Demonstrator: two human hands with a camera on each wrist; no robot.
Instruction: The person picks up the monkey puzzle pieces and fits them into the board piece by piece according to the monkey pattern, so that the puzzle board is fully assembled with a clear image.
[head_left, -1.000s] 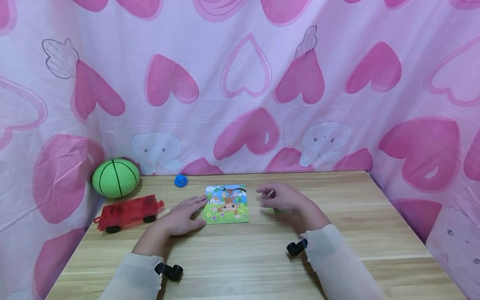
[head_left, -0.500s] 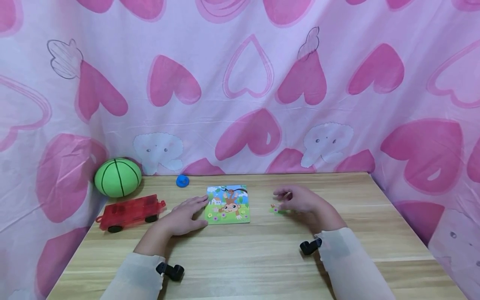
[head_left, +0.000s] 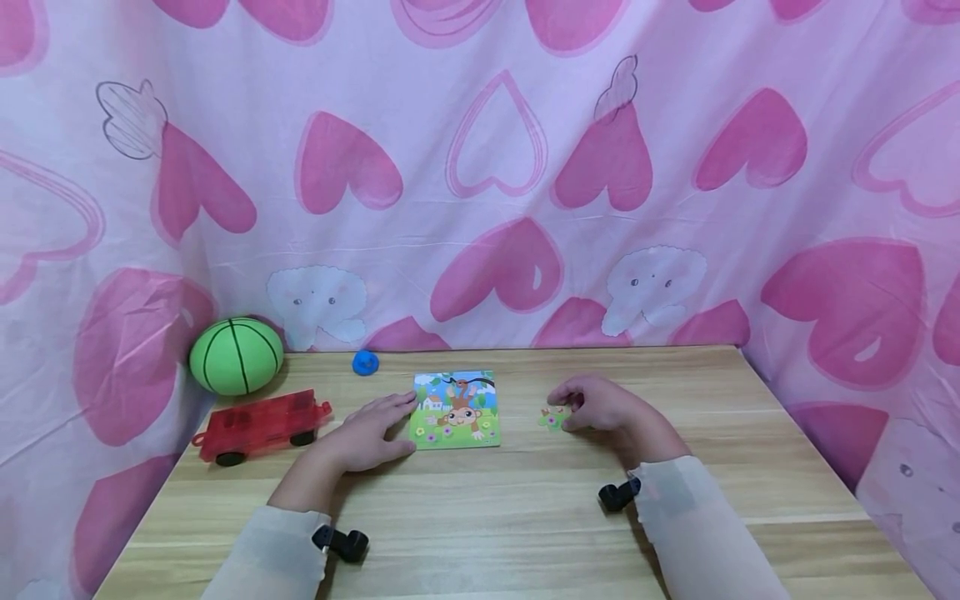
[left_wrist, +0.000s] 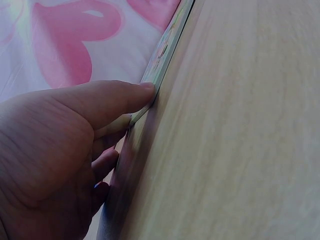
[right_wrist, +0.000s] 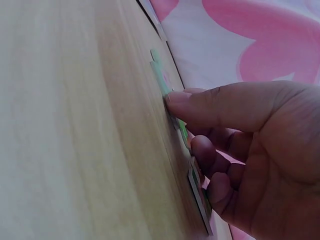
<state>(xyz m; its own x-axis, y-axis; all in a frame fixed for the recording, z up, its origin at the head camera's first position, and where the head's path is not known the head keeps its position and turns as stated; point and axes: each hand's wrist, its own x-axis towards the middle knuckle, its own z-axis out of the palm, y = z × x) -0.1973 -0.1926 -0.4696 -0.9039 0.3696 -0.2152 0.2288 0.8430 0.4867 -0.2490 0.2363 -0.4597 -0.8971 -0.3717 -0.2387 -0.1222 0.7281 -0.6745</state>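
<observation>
A square jigsaw puzzle (head_left: 455, 410) with a monkey picture lies flat on the wooden table. My left hand (head_left: 367, 433) rests at its left side, fingers and thumb spread, touching the edge. In the left wrist view the thumb (left_wrist: 135, 92) lies on the puzzle's corner. To the right of the puzzle, my right hand (head_left: 600, 404) pinches a green, flowered jigsaw piece (head_left: 553, 417) low at the table, its right part hidden by the fingers. Beneath the curled fingers, the right wrist view shows another jigsaw piece (right_wrist: 200, 200).
At the table's left stand a red toy wagon (head_left: 262, 425) with black wheels and a green ball (head_left: 236, 356) with black lines. A small blue round thing (head_left: 365, 362) lies near the back edge. A pink heart-print curtain (head_left: 495, 167) hangs behind the wooden table (head_left: 480, 517).
My right hand has moved right, away from beside the puzzle, and its thumb and fingers have closed on the flowered jigsaw piece. My left hand stays at the puzzle's left edge.
</observation>
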